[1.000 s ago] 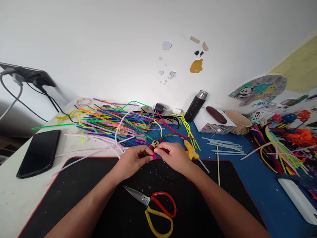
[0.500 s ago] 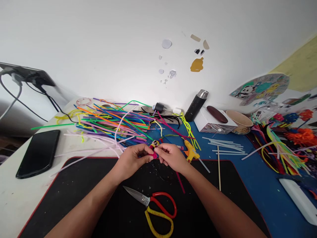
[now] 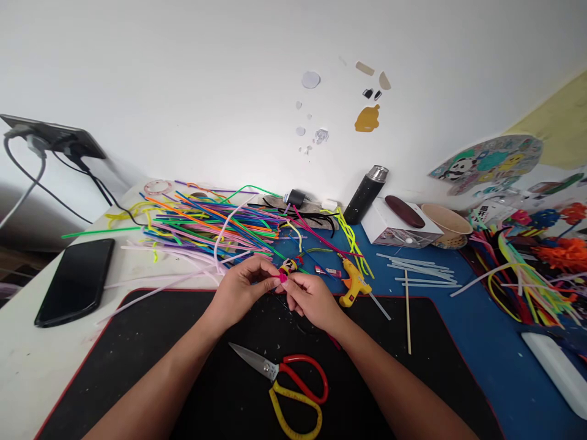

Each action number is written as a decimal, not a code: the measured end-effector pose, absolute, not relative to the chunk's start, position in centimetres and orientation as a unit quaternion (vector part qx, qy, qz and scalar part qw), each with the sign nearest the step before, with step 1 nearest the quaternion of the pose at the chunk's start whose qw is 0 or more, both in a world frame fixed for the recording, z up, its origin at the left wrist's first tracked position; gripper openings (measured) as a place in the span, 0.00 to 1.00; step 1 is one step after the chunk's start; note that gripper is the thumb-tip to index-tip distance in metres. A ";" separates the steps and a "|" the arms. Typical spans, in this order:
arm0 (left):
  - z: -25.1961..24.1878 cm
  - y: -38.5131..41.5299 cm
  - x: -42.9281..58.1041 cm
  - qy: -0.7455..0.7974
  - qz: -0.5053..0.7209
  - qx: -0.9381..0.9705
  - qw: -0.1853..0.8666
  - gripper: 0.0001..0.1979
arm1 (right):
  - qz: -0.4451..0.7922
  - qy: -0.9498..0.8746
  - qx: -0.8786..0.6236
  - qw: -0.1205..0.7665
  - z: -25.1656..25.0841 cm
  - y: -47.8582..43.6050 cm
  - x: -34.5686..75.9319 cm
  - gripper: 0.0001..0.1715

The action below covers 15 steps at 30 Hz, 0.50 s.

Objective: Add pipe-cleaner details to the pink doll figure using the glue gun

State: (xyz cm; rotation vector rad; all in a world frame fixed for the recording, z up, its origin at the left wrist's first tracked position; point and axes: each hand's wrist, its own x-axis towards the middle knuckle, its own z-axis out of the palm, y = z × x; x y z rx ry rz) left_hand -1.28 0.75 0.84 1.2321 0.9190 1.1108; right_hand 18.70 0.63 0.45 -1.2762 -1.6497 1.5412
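Note:
My left hand and my right hand meet above the far part of the black mat. Thumb and fingers of both are closed on a small magenta pipe-cleaner piece. Right behind it, a little figure in yellow, black, white and red shows above my fingertips; whether the two are joined I cannot tell. A magenta strand sticks out beneath my right wrist. Nearer to me, scissors with one red and one yellow handle lie on the mat, blades slightly left.
Loose colourful pipe cleaners cover the table's back left. A yellow glue gun lies right of my hands, near clear glue sticks and a wooden stick. Behind stand a black flask and a white box. A phone lies left.
My hands have shifted slightly, and the right hand has tipped downward. More of the little figure and the glue gun shows now. The magenta strand below my right wrist is less visible.

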 end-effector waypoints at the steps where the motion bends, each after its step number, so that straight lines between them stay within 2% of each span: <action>1: 0.9 0.7 -1.2 0.391 0.478 0.520 0.590 0.10 | 0.574 -0.611 -0.472 0.272 0.4 0.5 18.6 0.24; 9: 1.0 0.8 -1.1 0.400 0.462 0.472 0.635 0.16 | 0.571 -0.612 -0.474 0.273 0.3 -0.1 18.1 0.23; 15: 0.6 0.6 -1.1 0.444 0.463 0.528 0.556 0.09 | 0.550 -0.641 -0.478 0.241 0.2 -0.7 17.9 0.15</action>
